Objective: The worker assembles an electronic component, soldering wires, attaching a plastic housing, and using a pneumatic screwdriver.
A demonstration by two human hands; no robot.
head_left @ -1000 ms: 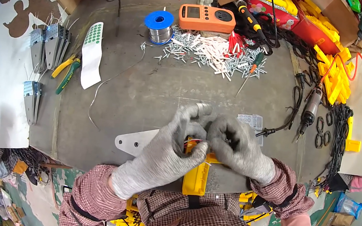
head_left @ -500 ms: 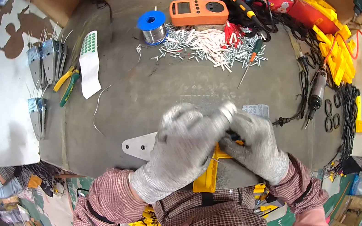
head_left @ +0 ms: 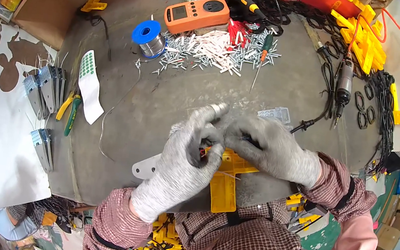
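Note:
Both my hands wear grey gloves and meet over a yellow plastic part (head_left: 222, 192) at the table's near edge. My left hand (head_left: 178, 160) is closed in a pinch, with a bit of red at its fingertips; what it grips is mostly hidden. Close beside it, my right hand (head_left: 274, 150) has its fingers curled and pressed together, and I cannot make out what they hold. A thin pale wire crosses the yellow part below the fingers. Partly under my left hand lies a flat grey plate with holes (head_left: 145, 168).
Beyond my hands are a solder spool (head_left: 149, 39), a heap of screws and pale sleeves (head_left: 216, 49), an orange meter (head_left: 197, 15) and a screwdriver (head_left: 262, 57). Pliers (head_left: 72, 115) and a sticker strip (head_left: 90, 90) lie left; an electric screwdriver (head_left: 344, 84) lies right.
My view has shifted, so the table items sit differently in it. My hands, blurred before, have come slightly apart, and more of the yellow part shows between them.

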